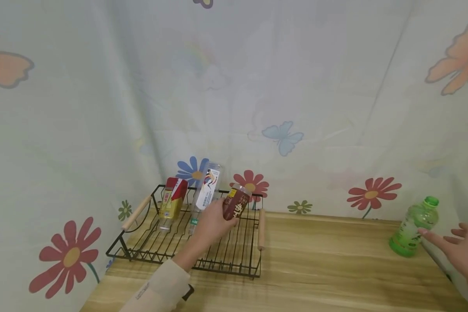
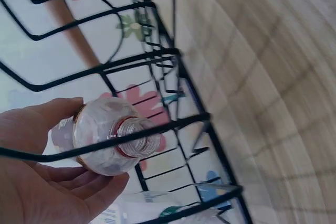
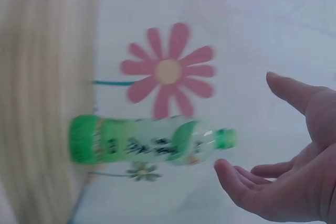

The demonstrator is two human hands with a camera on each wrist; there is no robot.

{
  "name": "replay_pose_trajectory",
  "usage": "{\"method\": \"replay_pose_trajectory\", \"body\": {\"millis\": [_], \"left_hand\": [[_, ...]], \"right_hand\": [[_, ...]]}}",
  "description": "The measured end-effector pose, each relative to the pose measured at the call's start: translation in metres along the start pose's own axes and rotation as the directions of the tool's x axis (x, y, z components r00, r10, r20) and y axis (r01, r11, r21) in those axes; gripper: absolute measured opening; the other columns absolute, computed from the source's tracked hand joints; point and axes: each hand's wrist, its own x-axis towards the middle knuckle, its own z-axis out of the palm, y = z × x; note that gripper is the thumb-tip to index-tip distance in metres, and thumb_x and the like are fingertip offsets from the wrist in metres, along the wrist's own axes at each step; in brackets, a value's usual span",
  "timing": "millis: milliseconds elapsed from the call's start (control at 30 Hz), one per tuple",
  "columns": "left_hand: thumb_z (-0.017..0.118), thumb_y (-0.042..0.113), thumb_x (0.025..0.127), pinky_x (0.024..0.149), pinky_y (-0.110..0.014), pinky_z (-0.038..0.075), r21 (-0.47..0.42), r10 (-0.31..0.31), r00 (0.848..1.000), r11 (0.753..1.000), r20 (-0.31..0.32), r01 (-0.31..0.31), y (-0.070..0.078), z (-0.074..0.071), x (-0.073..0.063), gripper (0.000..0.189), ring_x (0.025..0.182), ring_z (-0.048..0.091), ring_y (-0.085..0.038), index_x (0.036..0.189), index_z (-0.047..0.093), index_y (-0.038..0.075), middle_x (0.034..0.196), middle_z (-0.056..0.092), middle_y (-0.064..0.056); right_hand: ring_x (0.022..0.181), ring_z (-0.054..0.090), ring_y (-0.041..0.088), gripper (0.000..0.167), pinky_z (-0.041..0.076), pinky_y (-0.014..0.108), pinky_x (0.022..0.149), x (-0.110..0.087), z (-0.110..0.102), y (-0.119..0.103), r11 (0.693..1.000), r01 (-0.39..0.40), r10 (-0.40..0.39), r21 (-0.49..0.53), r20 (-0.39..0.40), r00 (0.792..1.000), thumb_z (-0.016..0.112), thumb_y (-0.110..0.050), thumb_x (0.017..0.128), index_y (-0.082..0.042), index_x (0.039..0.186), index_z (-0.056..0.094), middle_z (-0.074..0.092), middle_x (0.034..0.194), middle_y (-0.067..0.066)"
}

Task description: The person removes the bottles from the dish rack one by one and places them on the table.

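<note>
My left hand (image 1: 212, 222) grips a brown-labelled plastic bottle (image 1: 235, 204) over the right part of a black wire rack (image 1: 255, 276). The bottle is tilted upside down; its clear, uncapped neck (image 2: 137, 137) points down behind the rack's wires in the left wrist view. Left of it, a clear bottle with a white label (image 1: 208, 189) and a red-and-yellow bottle (image 1: 173, 201) lean inverted in the rack. At the right, a green-capped bottle (image 1: 414, 227) stands upright on the table. My right hand (image 1: 462, 248) is beside it, fingers spread, apart from the bottle in the right wrist view.
The rack has wooden handles (image 1: 261, 229) at both ends and sits on a wood-grain table (image 1: 316, 264). A pale curtain (image 1: 316, 78) printed with flowers and butterflies hangs behind the table and along its left side.
</note>
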Motion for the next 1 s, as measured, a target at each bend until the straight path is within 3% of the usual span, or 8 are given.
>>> {"method": "replay_pose_trajectory", "body": {"millis": [200,333,400,500,633,800,900,1000], "left_hand": [[0.09,0.04,0.086,0.078,-0.043,0.06,-0.039,0.016,1.0,0.999,0.024,-0.015,0.016,-0.017,-0.007,0.072,0.095,0.068,-0.022,0.142,0.06,0.006,0.115,0.069,-0.008],[0.091,0.039,0.085,0.08,-0.044,0.061,-0.077,0.051,0.999,0.996,-0.005,-0.051,0.031,-0.033,-0.014,0.077,0.1,0.068,-0.024,0.147,0.058,0.008,0.122,0.069,-0.008],[0.092,0.039,0.084,0.082,-0.044,0.061,-0.087,0.081,0.997,0.993,-0.014,-0.082,0.039,-0.041,-0.018,0.08,0.103,0.067,-0.023,0.15,0.056,0.011,0.127,0.068,-0.007],[0.092,0.039,0.084,0.084,-0.042,0.061,-0.087,0.152,0.988,0.984,-0.019,-0.153,0.054,-0.049,-0.024,0.083,0.108,0.066,-0.021,0.153,0.053,0.013,0.132,0.066,-0.005],[0.092,0.036,0.085,0.084,-0.036,0.06,-0.066,0.272,0.962,0.96,-0.03,-0.274,0.076,-0.057,-0.034,0.082,0.113,0.063,-0.02,0.154,0.051,0.017,0.137,0.063,-0.003],[0.094,0.035,0.082,0.092,-0.034,0.058,0.078,0.404,0.911,0.914,-0.086,-0.398,0.095,-0.06,-0.043,0.083,0.119,0.06,-0.019,0.153,0.053,0.02,0.14,0.061,0.001],[0.095,0.036,0.08,0.102,-0.042,0.055,0.181,0.469,0.879,0.874,-0.079,-0.451,0.102,-0.057,-0.046,0.084,0.125,0.059,-0.021,0.151,0.054,0.018,0.142,0.062,0.0],[0.096,0.035,0.08,0.107,-0.046,0.051,0.233,0.529,0.848,0.83,-0.038,-0.507,0.107,-0.052,-0.048,0.084,0.13,0.058,-0.023,0.151,0.055,0.018,0.143,0.062,0.0]], "right_hand": [[0.148,0.031,0.056,0.09,0.037,0.054,0.119,-0.036,0.005,-0.038,0.985,0.161,-0.14,0.065,-0.243,0.96,0.059,-0.034,0.107,0.005,0.166,0.003,0.019,0.166,0.038],[0.142,0.04,0.046,0.084,0.035,0.02,0.117,-0.062,0.012,-0.068,0.935,0.354,-0.329,0.021,-0.322,0.888,0.068,-0.028,0.104,-0.001,0.167,0.019,0.038,0.159,0.033],[0.136,0.049,0.022,0.083,0.034,0.005,0.104,-0.072,0.018,-0.082,0.885,0.465,-0.443,-0.025,-0.357,0.822,0.078,-0.024,0.099,-0.003,0.164,0.031,0.049,0.152,0.028],[0.12,0.049,-0.007,0.088,0.032,-0.004,0.091,-0.082,0.028,-0.103,0.76,0.645,-0.62,-0.082,-0.39,0.681,0.093,-0.014,0.083,-0.005,0.157,0.048,0.06,0.14,0.022],[0.121,0.056,0.006,0.101,0.03,0.001,0.096,-0.092,0.049,-0.127,0.563,0.817,-0.796,-0.122,-0.345,0.497,0.102,-0.009,0.064,-0.009,0.154,0.055,0.06,0.14,0.019],[0.129,0.055,0.038,0.1,0.034,0.014,0.105,-0.1,0.077,-0.15,0.387,0.91,-0.912,-0.147,-0.207,0.354,0.089,-0.059,0.079,-0.013,0.159,0.049,0.055,0.151,0.015],[0.131,0.055,0.037,0.103,0.04,0.025,0.112,-0.104,0.095,-0.156,0.323,0.932,-0.942,-0.163,-0.148,0.3,0.06,-0.082,0.087,-0.011,0.16,0.046,0.052,0.155,0.014],[0.137,0.051,0.038,0.102,0.043,0.05,0.113,-0.11,0.109,-0.161,0.274,0.945,-0.961,-0.177,-0.091,0.262,0.052,-0.084,0.09,-0.01,0.161,0.045,0.051,0.156,0.014]]}}
